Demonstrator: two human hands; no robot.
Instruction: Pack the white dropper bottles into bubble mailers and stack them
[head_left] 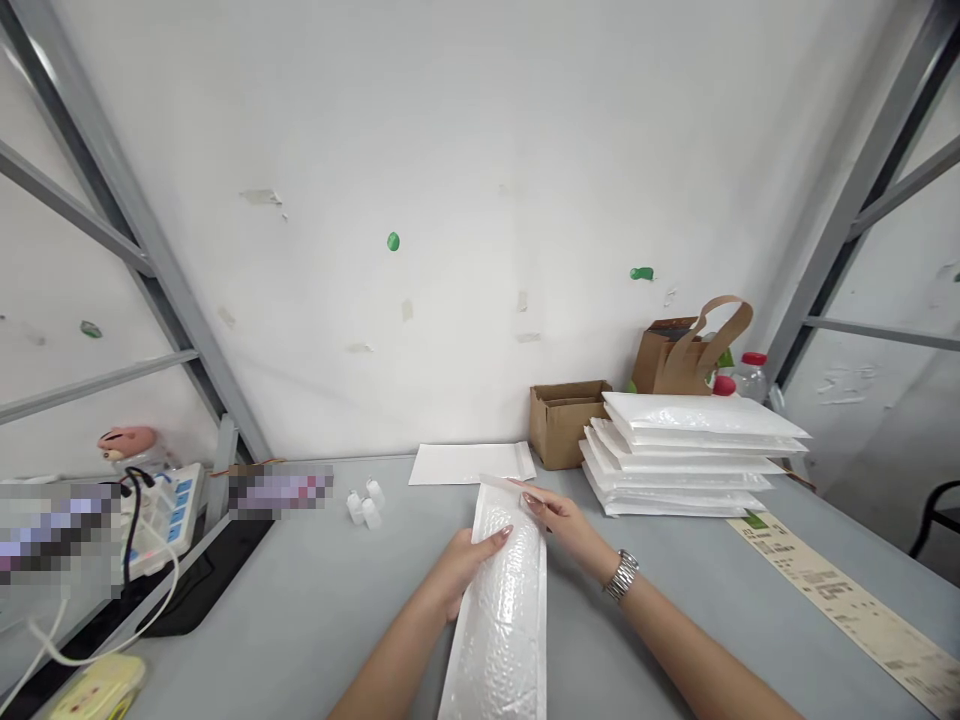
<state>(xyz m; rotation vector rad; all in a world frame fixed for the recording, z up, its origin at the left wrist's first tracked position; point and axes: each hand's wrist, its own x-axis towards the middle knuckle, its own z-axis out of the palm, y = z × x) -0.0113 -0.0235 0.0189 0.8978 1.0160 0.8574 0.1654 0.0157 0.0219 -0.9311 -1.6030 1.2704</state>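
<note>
A long white bubble mailer (504,610) lies lengthwise on the grey table (315,600) in front of me. My left hand (466,567) grips its left edge, thumb on top, fingers curled under. My right hand (564,522), with a metal watch at the wrist, pinches the mailer's flap at its far end. Another flat white mailer (469,464) lies just beyond. Three small white bottles (365,504) stand to the left of it.
A stack of white bubble mailers (686,455) sits at the right, with a small open cardboard box (564,420) beside it and a brown paper bag (679,355) behind. A strip of labels (847,600) runs along the right. A power strip (161,515) and cables lie at the left.
</note>
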